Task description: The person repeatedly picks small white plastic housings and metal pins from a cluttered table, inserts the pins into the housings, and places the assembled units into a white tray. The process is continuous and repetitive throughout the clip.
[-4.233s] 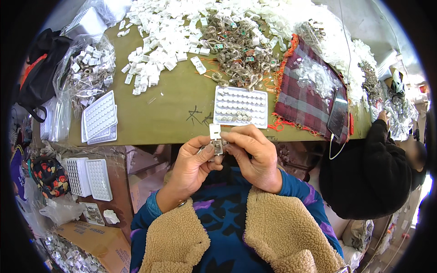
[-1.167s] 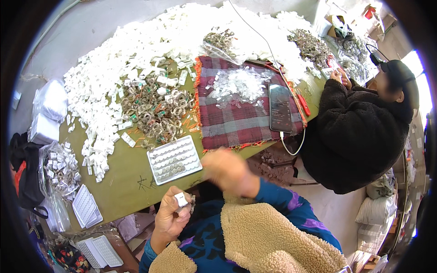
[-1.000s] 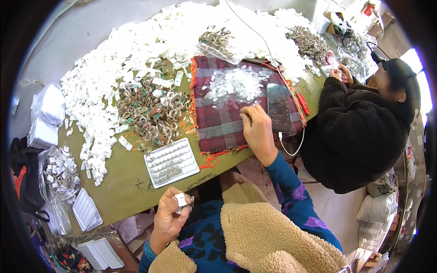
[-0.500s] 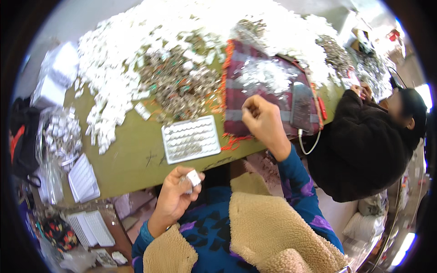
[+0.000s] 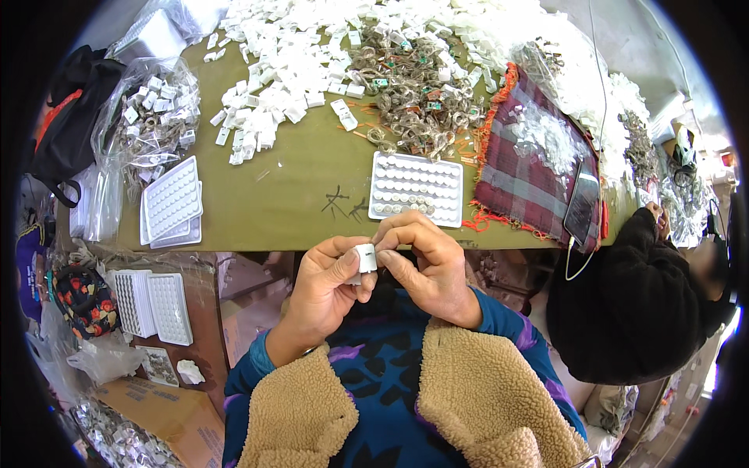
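My left hand (image 5: 324,288) is closed around a small white plastic housing (image 5: 366,258), held just off the near table edge between thumb and fingers. Up against its right side is my right hand (image 5: 427,269), thumb and fingertips pinched together. Whatever lies between those fingertips is too small to make out. Beyond both hands, a white tray (image 5: 458,199) rests on the table with rows of small round parts in its pockets. To its right lies a dark red plaid cloth (image 5: 507,171) bearing a heap of small clear pieces (image 5: 546,136).
White housings (image 5: 273,78) and tangled grey-brown parts (image 5: 417,97) are heaped on the green table (image 5: 289,183). A phone (image 5: 580,204) with a white cable lies on the cloth. At left are a bag of parts (image 5: 160,117) and stacked trays (image 5: 173,199). A person in black (image 5: 624,304) sits at right.
My right hand has come from over the plaid cloth to the white housing in my left hand, its fingers meeting there. The whole view has shifted, so the table appears farther right.
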The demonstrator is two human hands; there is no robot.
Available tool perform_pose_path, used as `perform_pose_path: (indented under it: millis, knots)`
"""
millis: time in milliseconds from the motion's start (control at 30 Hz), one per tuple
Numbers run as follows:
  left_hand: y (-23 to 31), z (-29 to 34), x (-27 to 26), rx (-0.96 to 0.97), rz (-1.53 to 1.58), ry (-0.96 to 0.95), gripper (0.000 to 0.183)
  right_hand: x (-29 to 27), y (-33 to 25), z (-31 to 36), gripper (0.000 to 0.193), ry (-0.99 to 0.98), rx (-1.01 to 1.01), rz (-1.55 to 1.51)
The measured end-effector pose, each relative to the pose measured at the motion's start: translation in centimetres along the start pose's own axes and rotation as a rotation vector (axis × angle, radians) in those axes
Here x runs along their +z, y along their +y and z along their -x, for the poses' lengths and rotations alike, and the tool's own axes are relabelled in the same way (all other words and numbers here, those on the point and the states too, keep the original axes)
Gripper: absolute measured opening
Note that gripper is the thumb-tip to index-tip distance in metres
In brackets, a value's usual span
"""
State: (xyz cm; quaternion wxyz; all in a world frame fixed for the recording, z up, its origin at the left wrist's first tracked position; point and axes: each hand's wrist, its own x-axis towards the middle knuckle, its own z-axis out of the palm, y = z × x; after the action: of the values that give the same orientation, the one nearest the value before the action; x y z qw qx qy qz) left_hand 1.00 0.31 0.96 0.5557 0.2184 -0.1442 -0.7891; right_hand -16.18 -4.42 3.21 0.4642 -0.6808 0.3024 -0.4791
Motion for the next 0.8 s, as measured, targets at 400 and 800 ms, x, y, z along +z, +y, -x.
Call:
perform_pose_path:
  millis: [400, 800]
  knots:
    - [-1.0, 0.1, 0.0, -0.019, -0.133, 0.195, 0.023, -1.2, 0.7, 0.7, 0.017, -0.093, -0.089, 0.214]
    - [2.3, -1.1, 3.4, 0.069, -0.609, 0.166, 0.019, -2.6, 0.4, 0.1, 0.014, -0.061, -0.110, 0.179]
